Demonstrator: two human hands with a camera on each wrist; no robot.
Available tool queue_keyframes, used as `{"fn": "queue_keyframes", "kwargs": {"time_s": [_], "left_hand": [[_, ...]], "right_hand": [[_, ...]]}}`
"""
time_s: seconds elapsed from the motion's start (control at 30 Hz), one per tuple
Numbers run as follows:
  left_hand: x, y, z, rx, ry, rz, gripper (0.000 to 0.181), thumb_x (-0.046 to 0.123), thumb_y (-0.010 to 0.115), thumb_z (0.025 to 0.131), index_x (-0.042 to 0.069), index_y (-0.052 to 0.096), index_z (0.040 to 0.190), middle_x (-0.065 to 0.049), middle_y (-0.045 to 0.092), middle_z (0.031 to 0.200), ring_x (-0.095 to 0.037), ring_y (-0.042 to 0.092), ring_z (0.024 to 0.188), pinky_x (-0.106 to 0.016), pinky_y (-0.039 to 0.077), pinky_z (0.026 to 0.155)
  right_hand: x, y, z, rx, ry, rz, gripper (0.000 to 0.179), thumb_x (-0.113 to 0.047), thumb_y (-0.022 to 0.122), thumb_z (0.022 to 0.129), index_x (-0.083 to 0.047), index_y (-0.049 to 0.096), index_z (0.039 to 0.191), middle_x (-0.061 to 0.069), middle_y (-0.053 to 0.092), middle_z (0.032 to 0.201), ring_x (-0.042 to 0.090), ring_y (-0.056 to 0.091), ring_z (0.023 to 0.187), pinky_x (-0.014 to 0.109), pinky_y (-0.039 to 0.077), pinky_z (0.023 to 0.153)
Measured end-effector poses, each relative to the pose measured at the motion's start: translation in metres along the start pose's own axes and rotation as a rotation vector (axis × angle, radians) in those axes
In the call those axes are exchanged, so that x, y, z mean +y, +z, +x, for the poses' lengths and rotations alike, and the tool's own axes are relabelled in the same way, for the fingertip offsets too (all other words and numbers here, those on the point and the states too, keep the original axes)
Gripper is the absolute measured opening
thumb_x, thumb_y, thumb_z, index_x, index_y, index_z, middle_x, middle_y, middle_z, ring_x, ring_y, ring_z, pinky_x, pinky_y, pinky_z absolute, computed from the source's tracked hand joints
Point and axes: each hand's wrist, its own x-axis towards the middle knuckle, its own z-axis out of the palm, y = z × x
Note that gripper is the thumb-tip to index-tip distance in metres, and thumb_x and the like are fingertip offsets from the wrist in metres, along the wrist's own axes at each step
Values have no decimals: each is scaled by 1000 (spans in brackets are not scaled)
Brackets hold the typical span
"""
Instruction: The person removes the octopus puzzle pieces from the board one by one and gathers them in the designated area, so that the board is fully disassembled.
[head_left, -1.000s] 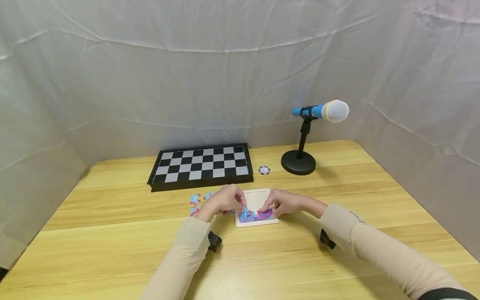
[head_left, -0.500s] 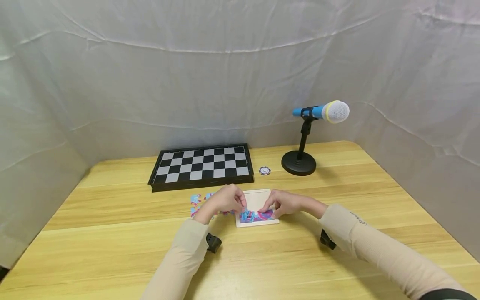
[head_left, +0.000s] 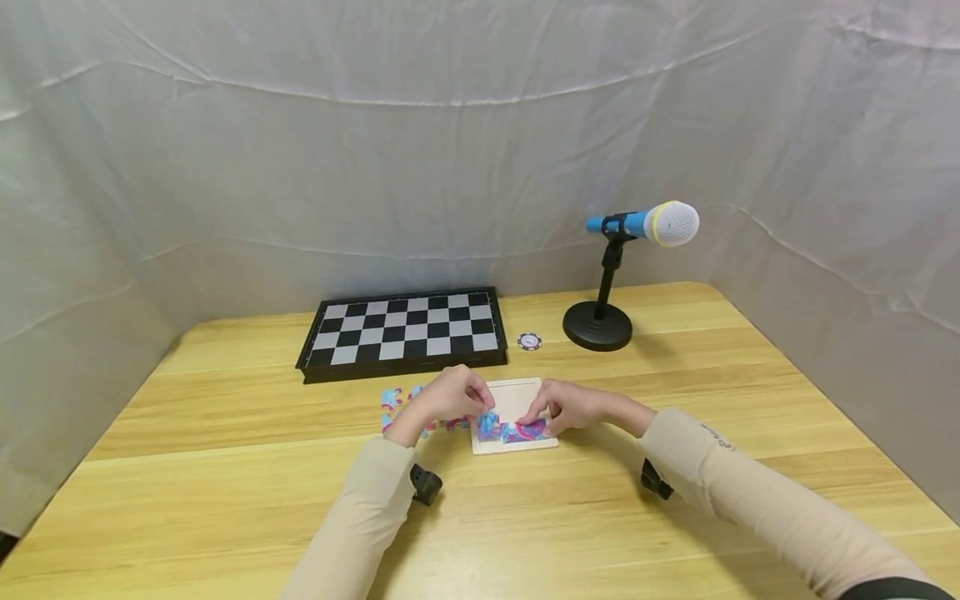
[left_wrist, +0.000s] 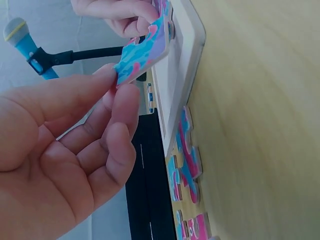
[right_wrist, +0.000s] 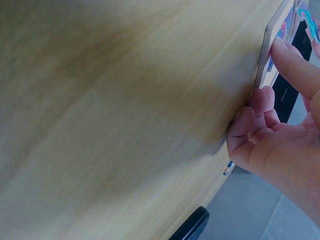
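Note:
In the head view, my left hand [head_left: 453, 395] is over the left side of a pale puzzle tray [head_left: 516, 450]. Thumb and fingertips pinch the corner of a blue, pink and purple jigsaw piece [left_wrist: 142, 56], tilted up above the tray floor in the left wrist view. My right hand [head_left: 576, 406] is at the tray's right side. Its index finger reaches onto joined purple and pink pieces [head_left: 525, 432] along the near edge. In the right wrist view, the thumb [right_wrist: 292, 65] lies over the rim while the other fingers curl against the tray's side.
Several loose jigsaw pieces [head_left: 391, 398] lie left of the tray, partly hidden by my left hand. Behind stand a black-framed checkerboard [head_left: 405, 329], a poker chip [head_left: 528, 342] and a blue microphone [head_left: 637, 223] on a black stand [head_left: 597, 326]. A pale curtain encloses the table.
My left hand has risen slightly with the piece, which is now apart from the neighbouring pieces and shows bare tray below it. The right hand has stayed in place.

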Motion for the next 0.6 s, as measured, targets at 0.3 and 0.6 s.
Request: {"fn": "queue_keyframes", "kwargs": {"time_s": [0.3, 0.6], "left_hand": [[-3, -4, -3, 23, -7, -18, 5, -2, 63, 79, 2, 66, 76, -2, 62, 70, -11, 55, 59, -22, 46, 58], [-15, -11, -9, 27, 5, -33, 5, 0, 62, 79, 2, 66, 77, -1, 62, 71, -8, 51, 60, -22, 45, 59]], "right_hand": [[0, 0, 0, 3, 16, 6, 36, 10, 65, 72, 0, 64, 106, 6, 44, 86, 17, 38, 70, 20, 32, 57], [0, 0, 0, 13, 31, -4, 34, 9, 65, 73, -1, 64, 106, 5, 46, 86, 16, 38, 71, 20, 32, 59]]}}
